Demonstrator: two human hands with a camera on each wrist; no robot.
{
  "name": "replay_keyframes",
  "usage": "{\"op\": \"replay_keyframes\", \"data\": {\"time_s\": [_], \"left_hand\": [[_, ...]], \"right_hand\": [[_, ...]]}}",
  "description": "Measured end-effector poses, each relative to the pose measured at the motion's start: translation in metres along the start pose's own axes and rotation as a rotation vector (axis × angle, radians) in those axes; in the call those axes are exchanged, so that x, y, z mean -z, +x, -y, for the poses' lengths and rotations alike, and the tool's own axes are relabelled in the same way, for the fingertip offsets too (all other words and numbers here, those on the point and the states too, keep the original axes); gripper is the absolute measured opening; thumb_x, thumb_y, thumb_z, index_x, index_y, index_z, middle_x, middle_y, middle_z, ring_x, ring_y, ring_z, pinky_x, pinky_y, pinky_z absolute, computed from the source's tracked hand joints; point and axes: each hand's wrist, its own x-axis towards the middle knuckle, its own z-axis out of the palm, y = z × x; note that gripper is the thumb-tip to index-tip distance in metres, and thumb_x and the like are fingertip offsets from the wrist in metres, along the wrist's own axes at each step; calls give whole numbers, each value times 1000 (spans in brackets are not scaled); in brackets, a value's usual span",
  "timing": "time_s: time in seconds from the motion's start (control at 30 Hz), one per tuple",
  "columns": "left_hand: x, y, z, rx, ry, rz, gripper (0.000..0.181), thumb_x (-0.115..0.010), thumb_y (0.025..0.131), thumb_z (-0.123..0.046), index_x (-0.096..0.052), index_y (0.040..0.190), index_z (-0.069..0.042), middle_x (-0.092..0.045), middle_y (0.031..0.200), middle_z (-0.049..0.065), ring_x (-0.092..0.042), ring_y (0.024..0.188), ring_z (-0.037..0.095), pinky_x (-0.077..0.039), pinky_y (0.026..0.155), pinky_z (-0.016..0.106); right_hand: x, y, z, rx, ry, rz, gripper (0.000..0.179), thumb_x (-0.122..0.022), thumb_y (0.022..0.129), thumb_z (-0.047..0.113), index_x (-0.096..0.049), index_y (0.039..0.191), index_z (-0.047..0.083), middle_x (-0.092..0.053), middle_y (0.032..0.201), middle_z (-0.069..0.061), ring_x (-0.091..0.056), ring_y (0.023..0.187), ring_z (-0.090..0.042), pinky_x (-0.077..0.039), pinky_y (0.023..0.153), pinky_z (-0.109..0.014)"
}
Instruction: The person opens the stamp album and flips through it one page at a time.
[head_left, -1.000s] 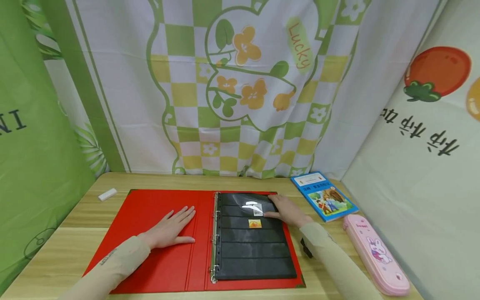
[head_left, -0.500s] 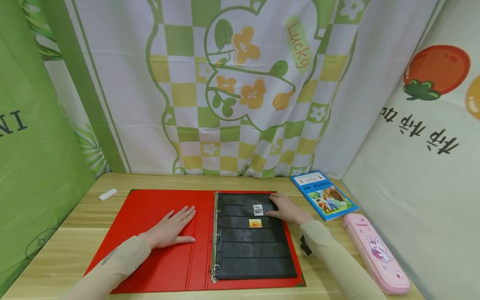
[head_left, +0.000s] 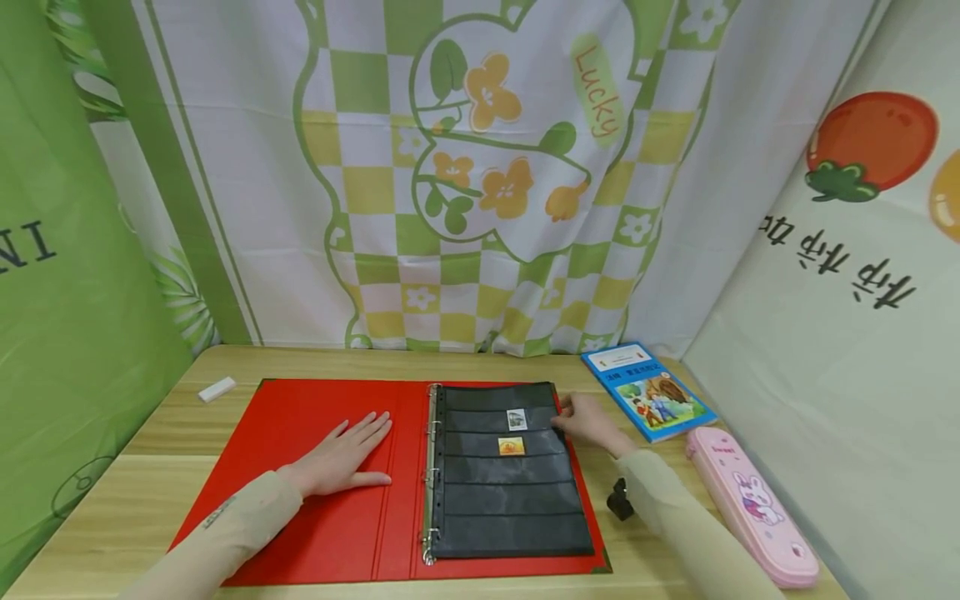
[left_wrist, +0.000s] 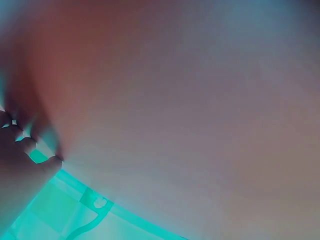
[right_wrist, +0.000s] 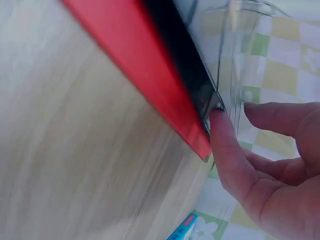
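A red ring binder [head_left: 322, 533] lies open on the table, with black pocket pages [head_left: 510, 496] on its rings at the right. Two stamps show in the upper pockets: a grey-and-white stamp [head_left: 516, 419] and a yellow-orange stamp [head_left: 512, 447] below it. My left hand [head_left: 341, 458] rests flat on the inside of the left cover, fingers spread. At the upper right edge of the top page, my right hand [head_left: 588, 423] has thumb and finger at the page edge, its corner slightly raised. In the right wrist view, clear film passes between the fingertips [right_wrist: 218, 117].
A blue picture book [head_left: 648, 392] and a pink pencil case [head_left: 753, 508] lie to the right. A small white block [head_left: 216, 389] is at the far left. A black object [head_left: 620, 500] shows beside the right sleeve. Patterned curtains [head_left: 480, 167] hang behind the wooden table [head_left: 97, 508].
My right hand has slid right, from over the page's upper part to its outer edge. The page's glare has gone, and its upper right corner now lifts. The left hand stays put.
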Motion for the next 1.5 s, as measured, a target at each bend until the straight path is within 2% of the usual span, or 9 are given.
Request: {"op": "replay_keyframes", "data": {"time_s": [0.1,0.17,0.27,0.47,0.67,1.0,1.33,1.5], "left_hand": [[0,0,0,2,-3,2,93,-58,89,-65,-28,157,-10,-24,166,11,-23,152,38,-21,119,65],[0,0,0,3,-6,2,93,-57,88,-66,-28,157,-10,-24,166,11,-23,152,38,-21,119,65],[0,0,0,3,-11,2,93,-57,88,-66,-28,157,-10,-23,166,11,-23,152,38,-20,120,65],[1,0,0,5,-16,3,94,-58,88,-66,-28,157,-10,-24,166,11,-23,152,38,-20,120,65],[2,1,-1,1,-22,2,93,-58,88,-65,-29,157,-9,-25,165,12,-24,152,38,-20,119,65],[4,-2,-1,-26,-14,-4,93,-58,89,-64,-30,156,-7,-26,164,14,-25,151,40,-21,118,67],[6,-3,-2,-25,1,-3,91,-59,90,-62,-31,155,-5,-26,164,15,-25,151,40,-22,118,66],[7,-2,-2,-30,-4,-4,91,-58,90,-62,-31,155,-5,-26,164,15,-25,151,40,-22,118,67]], "right_hand": [[6,-5,0,-65,89,68,21,-68,90,12,-65,99,-8,-69,85,-15,-65,64,-15,-54,58,-27],[11,-9,1,-90,135,100,18,-66,92,12,-65,95,-6,-68,82,-13,-66,63,-14,-56,58,-27],[17,-12,3,-97,173,136,18,-64,94,12,-65,95,-6,-67,79,-11,-67,64,-13,-58,61,-29],[35,-13,12,-87,216,127,22,-62,97,16,-67,105,-4,-71,79,-10,-69,63,-11,-62,68,-37],[60,-11,36,-54,278,148,23,-60,98,15,-66,104,-7,-69,78,-9,-66,61,-6,-61,62,-27],[89,0,77,-6,345,191,28,-57,99,14,-65,112,-9,-64,76,-2,-65,62,-4,-59,63,-22],[104,7,121,32,362,197,23,-58,99,15,-66,106,-5,-66,78,-3,-67,64,-5,-60,67,-23],[106,10,141,50,371,215,26,-57,98,15,-66,112,-5,-67,83,-4,-68,65,-6,-61,69,-25]]}}
